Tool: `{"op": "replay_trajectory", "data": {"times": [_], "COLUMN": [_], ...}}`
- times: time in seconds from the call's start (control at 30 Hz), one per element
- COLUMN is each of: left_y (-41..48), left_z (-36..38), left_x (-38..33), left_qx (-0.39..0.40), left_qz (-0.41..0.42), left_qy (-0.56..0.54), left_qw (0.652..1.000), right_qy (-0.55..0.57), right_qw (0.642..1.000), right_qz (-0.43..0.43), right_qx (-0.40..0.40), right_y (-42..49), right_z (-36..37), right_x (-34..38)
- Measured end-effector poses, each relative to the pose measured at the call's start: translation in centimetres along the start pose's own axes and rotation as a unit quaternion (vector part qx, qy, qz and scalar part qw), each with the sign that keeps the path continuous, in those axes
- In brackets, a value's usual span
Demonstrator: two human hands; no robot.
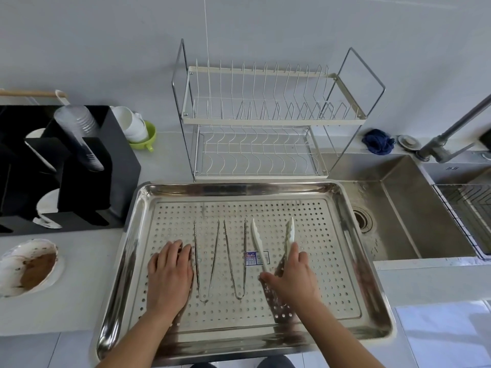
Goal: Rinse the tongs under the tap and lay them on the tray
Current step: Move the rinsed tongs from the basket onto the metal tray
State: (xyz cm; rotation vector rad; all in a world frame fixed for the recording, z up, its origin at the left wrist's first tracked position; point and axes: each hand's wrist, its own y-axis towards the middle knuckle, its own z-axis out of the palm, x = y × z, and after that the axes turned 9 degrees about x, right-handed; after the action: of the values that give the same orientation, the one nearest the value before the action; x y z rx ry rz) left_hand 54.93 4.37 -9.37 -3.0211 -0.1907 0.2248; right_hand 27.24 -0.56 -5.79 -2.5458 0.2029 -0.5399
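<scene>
A perforated steel tray [353, 296] lies on the counter in front of me. On it lie two thin metal tongs, one [206, 261] on the left and one [235, 258] in the middle, both with tips pointing away. White plastic tongs [290, 231] lie to their right, arms spread. My right hand [293, 277] covers their hinge end, thumb and forefinger resting on the two arms. My left hand [170, 272] lies flat, palm down, on the tray just left of the leftmost tongs, holding nothing. The tap [451, 131] stands at the far right over the sink [403, 208].
A two-tier wire dish rack [255, 120] stands behind the tray. A black cup and lid organizer [87, 176] sits at the left with white cups and a green bowl behind it. A dirty shell-shaped dish [29, 266] lies left of the tray. A blue cloth [377, 142] lies by the tap.
</scene>
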Motion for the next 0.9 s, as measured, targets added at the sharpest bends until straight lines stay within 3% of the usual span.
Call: {"op": "replay_trajectory", "data": {"times": [0.9], "left_y": [-0.16], "left_z": [0.3], "left_x": [0.38], "left_qx": [0.021], "left_qz": [-0.005], "left_qy": [-0.051], "left_qw": [0.998], "right_qy": [-0.031], "right_qw": [0.999], "right_qz": [0.022], "right_qx": [-0.027], "right_y": [0.1], "right_z": [0.04], "right_x": [0.51]}}
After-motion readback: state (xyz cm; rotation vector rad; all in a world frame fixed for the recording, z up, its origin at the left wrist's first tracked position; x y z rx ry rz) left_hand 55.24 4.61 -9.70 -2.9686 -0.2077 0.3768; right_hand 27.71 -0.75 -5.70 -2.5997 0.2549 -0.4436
